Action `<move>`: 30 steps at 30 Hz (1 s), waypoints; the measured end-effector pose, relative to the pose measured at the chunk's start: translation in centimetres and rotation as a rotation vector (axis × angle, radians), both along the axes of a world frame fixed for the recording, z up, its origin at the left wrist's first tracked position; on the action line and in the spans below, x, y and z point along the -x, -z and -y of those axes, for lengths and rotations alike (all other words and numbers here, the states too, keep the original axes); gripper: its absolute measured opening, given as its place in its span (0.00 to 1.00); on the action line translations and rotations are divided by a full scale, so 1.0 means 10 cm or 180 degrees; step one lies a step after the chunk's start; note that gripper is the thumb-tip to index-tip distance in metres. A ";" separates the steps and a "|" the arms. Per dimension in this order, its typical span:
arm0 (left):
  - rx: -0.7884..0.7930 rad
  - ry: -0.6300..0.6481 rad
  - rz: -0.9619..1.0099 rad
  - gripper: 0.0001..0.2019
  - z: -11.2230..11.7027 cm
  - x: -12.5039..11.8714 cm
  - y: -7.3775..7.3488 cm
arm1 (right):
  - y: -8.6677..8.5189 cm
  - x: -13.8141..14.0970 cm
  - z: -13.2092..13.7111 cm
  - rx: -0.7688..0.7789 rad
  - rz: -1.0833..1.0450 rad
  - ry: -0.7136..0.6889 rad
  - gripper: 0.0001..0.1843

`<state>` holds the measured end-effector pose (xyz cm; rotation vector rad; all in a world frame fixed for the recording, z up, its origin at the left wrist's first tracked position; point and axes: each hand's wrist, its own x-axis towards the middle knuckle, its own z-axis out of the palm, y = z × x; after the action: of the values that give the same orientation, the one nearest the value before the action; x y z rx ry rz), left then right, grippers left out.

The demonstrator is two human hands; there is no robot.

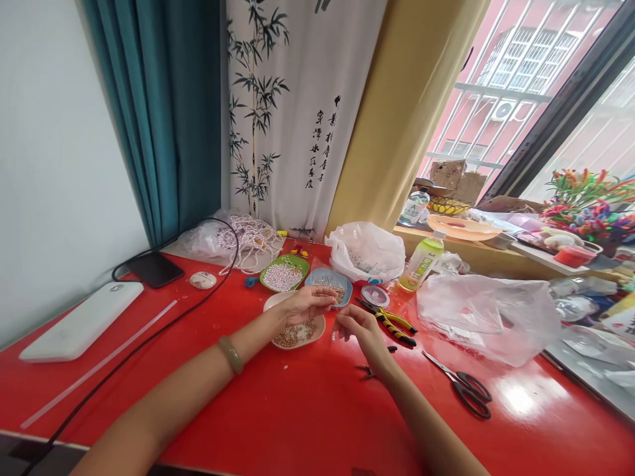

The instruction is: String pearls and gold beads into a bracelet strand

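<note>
My left hand (311, 304), with a jade-coloured bangle (231, 355) on its wrist, hovers over a white dish (317, 330) of small gold beads. Its thumb and fingers are pinched together; what lies between them is too small to make out. Close by on the right, my right hand (358, 328) is also pinched. A tiny pale, clear bit (334, 336) shows below its fingertips, its kind unclear. Just behind the hands are a blue dish (347, 283) of beads and a green dish (303, 264) of pinkish-white beads.
Right of my hands lie yellow-black pliers (394, 327), a small spool (376, 295), scissors (466, 387) and a dark tool (368, 372) partly under my wrist. A drink bottle (421, 261) and plastic bags (486, 317) stand behind. A black cable (163, 335) crosses the left side.
</note>
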<state>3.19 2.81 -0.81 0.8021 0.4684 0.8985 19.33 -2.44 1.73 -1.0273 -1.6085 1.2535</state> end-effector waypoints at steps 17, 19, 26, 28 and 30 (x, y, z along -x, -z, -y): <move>-0.0007 -0.0037 -0.0041 0.12 0.00 -0.01 0.01 | 0.00 0.02 0.01 -0.0002 0.0031 -0.0004 0.09; -0.0040 -0.0071 -0.0072 0.12 0.00 -0.02 0.00 | 0.02 0.02 0.00 0.0014 0.0034 -0.0007 0.10; -0.0201 -0.0181 -0.0248 0.14 0.05 -0.02 -0.12 | 0.06 0.00 -0.05 0.0024 0.0036 0.0021 0.14; -0.0239 -0.0160 -0.0377 0.14 0.07 -0.02 -0.14 | 0.07 -0.01 -0.06 0.0004 0.0036 0.0033 0.15; -0.0280 -0.0175 -0.0505 0.14 0.09 -0.03 -0.16 | 0.08 -0.01 -0.06 -0.0010 0.0040 0.0041 0.15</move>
<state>3.50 1.93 0.77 0.9493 0.5953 0.9149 19.43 -1.79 0.98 -1.0440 -1.6104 1.2380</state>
